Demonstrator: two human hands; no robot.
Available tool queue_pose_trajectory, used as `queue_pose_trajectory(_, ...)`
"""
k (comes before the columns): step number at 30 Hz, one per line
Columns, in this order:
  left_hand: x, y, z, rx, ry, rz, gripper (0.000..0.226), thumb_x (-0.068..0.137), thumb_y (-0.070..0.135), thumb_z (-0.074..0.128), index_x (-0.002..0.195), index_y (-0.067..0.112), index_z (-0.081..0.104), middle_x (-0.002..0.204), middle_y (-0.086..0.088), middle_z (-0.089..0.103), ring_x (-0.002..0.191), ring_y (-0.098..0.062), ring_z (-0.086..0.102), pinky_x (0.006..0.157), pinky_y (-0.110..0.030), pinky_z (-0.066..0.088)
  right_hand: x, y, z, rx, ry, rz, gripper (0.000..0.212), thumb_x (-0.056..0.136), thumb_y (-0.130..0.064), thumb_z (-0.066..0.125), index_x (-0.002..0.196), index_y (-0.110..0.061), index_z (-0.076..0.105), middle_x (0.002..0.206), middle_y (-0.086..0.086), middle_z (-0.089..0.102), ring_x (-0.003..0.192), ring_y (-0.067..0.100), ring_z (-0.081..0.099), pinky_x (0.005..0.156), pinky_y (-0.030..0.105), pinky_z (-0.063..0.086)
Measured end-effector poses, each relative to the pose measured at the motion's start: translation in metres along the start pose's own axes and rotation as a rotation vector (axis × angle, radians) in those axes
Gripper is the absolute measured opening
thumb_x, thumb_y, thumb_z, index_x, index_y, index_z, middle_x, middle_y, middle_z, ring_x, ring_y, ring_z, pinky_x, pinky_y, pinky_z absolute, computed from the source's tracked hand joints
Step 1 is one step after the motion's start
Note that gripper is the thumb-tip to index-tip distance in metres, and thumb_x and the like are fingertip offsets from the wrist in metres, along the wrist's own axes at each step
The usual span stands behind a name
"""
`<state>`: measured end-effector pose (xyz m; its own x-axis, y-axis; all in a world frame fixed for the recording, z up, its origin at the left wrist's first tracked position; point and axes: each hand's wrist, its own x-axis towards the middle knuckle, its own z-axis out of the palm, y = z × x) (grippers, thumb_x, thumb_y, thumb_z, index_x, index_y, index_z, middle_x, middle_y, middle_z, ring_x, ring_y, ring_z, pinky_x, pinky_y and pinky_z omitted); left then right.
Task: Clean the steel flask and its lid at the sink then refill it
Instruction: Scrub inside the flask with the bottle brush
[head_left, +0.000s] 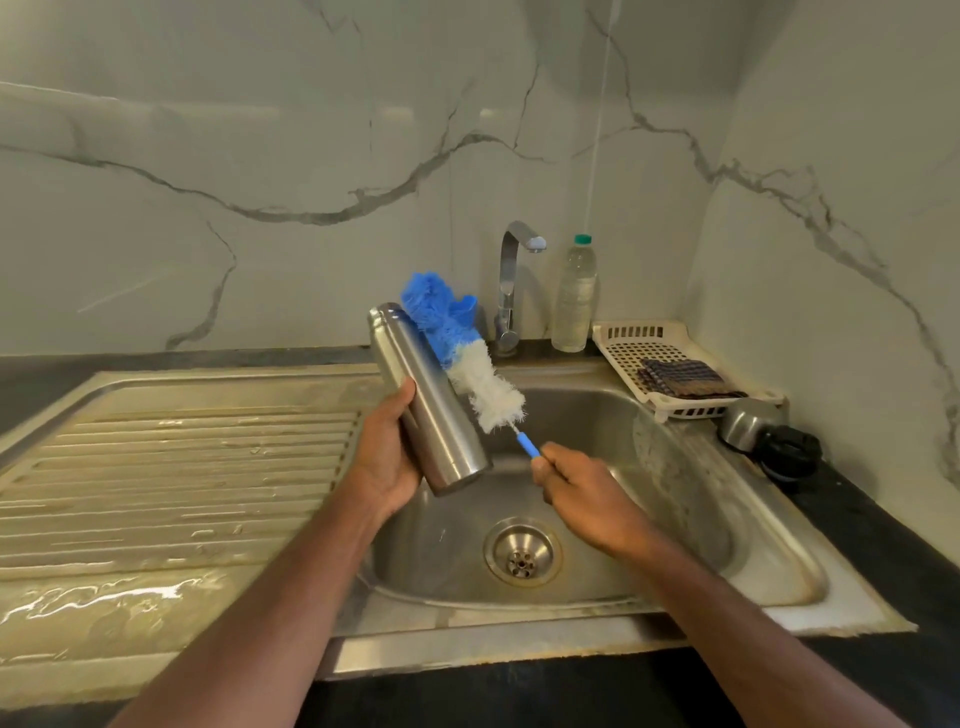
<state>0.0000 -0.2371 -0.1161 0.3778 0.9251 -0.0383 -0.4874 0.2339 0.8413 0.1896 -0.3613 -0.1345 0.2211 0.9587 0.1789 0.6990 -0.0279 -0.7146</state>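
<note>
Steel flask (429, 396) tilted over sink (769, 551), my left hand (385, 457) wrapped round lower body. My right hand (574, 488) pinching handle of bottle brush (464, 349), bristles lying along flask's outside. I'd keep flask steady, scrub full length, turn it. Flask mouth faces away, inside unseen. Lid (792, 453) on counter, detail murky.

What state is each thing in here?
Flask: uncapped, tilted, held over the sink by the left hand.
Brush: outside the flask, against its side, handle gripped by the right hand.
Lid: off, on the counter.
Tap: no water running.
Plastic bottle: capped, upright.
Sink: drain open.
</note>
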Motion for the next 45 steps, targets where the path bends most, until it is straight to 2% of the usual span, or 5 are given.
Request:
queue_pose_trajectory(9, -0.002, -0.008, 0.003, 0.085, -0.032, -0.029, 0.048, 0.098, 0.044, 0.057, 0.135, 0.013, 0.059, 0.126, -0.018, 0.069, 0.110, -0.030, 0.070, 0.088, -0.046, 0.057, 0.008, -0.005, 0.008, -0.037, 0.035, -0.077, 0.037, 0.108, -0.034, 0.037, 0.076, -0.024, 0.052, 0.069, -0.005, 0.056, 0.063, 0.011, 0.051, 0.065, 0.040, 0.045)
queue_pose_trajectory(15, 0.003, 0.013, -0.010, -0.080, 0.034, 0.057, 0.040, 0.100, 0.042, 0.054, 0.134, 0.022, 0.055, 0.118, -0.011, 0.072, 0.107, -0.030, 0.070, 0.091, -0.049, 0.056, -0.016, 0.014, -0.008, -0.090, -0.105, -0.070, 0.038, 0.108, -0.034, 0.039, 0.072, -0.023, 0.047, 0.069, -0.007, 0.052, 0.060, 0.002, 0.044, 0.059, 0.021, 0.035)
queue_pose_trajectory(21, -0.008, -0.009, 0.004, 0.111, -0.036, 0.029, 0.054, 0.089, 0.047, 0.063, 0.133, 0.015, 0.061, 0.122, -0.013, 0.072, 0.114, -0.030, 0.068, 0.093, -0.048, 0.055, 0.010, -0.019, 0.012, -0.069, 0.068, -0.116, 0.037, 0.109, -0.036, 0.035, 0.073, -0.029, 0.041, 0.070, -0.005, 0.053, 0.064, 0.011, 0.050, 0.064, 0.036, 0.042)
queue_pose_trajectory(26, 0.002, 0.008, -0.006, -0.058, 0.017, 0.109, 0.033, 0.105, 0.039, 0.048, 0.129, 0.020, 0.061, 0.112, -0.006, 0.076, 0.099, -0.023, 0.074, 0.085, -0.045, 0.058, -0.015, 0.013, -0.006, -0.105, -0.085, -0.105, 0.038, 0.107, -0.039, 0.037, 0.072, -0.027, 0.046, 0.067, -0.006, 0.053, 0.061, 0.005, 0.047, 0.066, 0.036, 0.043)
queue_pose_trajectory(45, -0.001, -0.014, 0.004, 0.137, -0.038, 0.102, 0.062, 0.086, 0.048, 0.065, 0.139, 0.019, 0.054, 0.127, -0.010, 0.069, 0.115, -0.029, 0.066, 0.094, -0.047, 0.055, 0.015, -0.021, 0.014, -0.121, 0.130, -0.099, 0.033, 0.109, -0.037, 0.034, 0.080, -0.024, 0.044, 0.072, -0.003, 0.054, 0.067, 0.012, 0.050, 0.058, 0.033, 0.039)
